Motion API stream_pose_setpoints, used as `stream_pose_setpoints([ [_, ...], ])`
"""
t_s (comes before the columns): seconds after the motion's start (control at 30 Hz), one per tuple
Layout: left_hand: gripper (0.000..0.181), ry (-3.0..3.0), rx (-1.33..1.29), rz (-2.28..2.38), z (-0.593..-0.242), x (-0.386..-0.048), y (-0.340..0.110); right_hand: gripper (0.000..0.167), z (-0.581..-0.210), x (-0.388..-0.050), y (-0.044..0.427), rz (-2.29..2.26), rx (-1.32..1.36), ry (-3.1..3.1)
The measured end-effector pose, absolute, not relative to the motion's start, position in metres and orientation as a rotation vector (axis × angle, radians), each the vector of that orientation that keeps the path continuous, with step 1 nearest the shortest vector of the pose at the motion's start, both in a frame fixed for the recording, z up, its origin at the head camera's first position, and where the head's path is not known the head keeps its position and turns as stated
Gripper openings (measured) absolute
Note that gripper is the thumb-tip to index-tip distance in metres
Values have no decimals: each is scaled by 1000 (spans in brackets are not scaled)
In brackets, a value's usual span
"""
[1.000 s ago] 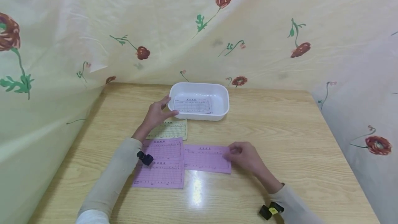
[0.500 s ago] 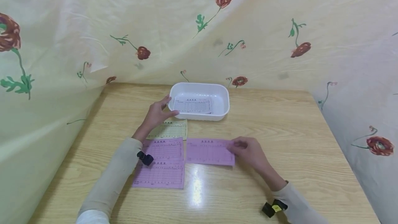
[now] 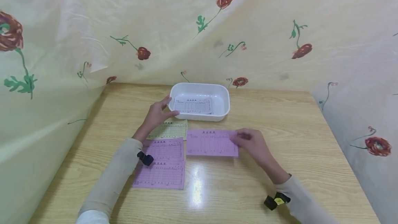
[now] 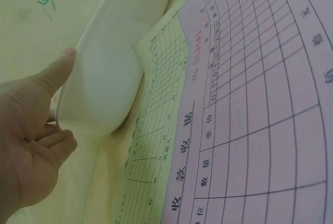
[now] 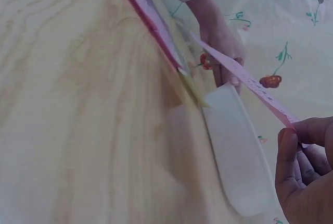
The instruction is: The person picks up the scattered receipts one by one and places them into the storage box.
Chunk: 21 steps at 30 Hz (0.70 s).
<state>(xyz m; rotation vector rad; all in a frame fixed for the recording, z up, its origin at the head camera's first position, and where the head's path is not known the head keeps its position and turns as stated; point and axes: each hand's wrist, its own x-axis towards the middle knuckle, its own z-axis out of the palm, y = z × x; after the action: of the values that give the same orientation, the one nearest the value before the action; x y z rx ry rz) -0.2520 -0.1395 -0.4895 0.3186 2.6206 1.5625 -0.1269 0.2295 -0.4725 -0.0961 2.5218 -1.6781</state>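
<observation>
My right hand (image 3: 252, 144) pinches the right edge of a pink receipt slip (image 3: 211, 144), which hangs above the table. In the right wrist view the slip (image 5: 250, 81) appears nearly edge-on between thumb and fingers. At the left end of a white plastic tray (image 3: 221, 101), my left hand (image 3: 156, 113) holds the rim, thumb and fingers on either side of the corner. A white receipt slip (image 3: 192, 106) lies inside the tray. Beneath my left forearm are two pink receipt pads (image 3: 164, 149) and a yellow one (image 3: 174, 130), partly covered.
The wooden table (image 3: 273, 120) carries these things, with bare wood to the right and in front. Flowered cloth (image 3: 264, 27) hangs behind the table and along both sides. A black camera strap (image 3: 276, 200) sits on my right wrist.
My right hand has moved away from me and slightly right, taking the pink receipt slip off the table towards the tray. The left hand stays at the tray's corner.
</observation>
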Motion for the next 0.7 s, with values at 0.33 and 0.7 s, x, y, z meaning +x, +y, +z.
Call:
stream_pose_setpoints([
  [0.33, 89, 2617, 294, 1546, -485, -251, -139, 29, -440, -149, 228, -1695, -57, 2485],
  [0.7, 88, 2600, 305, 1571, -481, -255, -137, 35, -402, -191, 226, -1805, -99, 2494],
])
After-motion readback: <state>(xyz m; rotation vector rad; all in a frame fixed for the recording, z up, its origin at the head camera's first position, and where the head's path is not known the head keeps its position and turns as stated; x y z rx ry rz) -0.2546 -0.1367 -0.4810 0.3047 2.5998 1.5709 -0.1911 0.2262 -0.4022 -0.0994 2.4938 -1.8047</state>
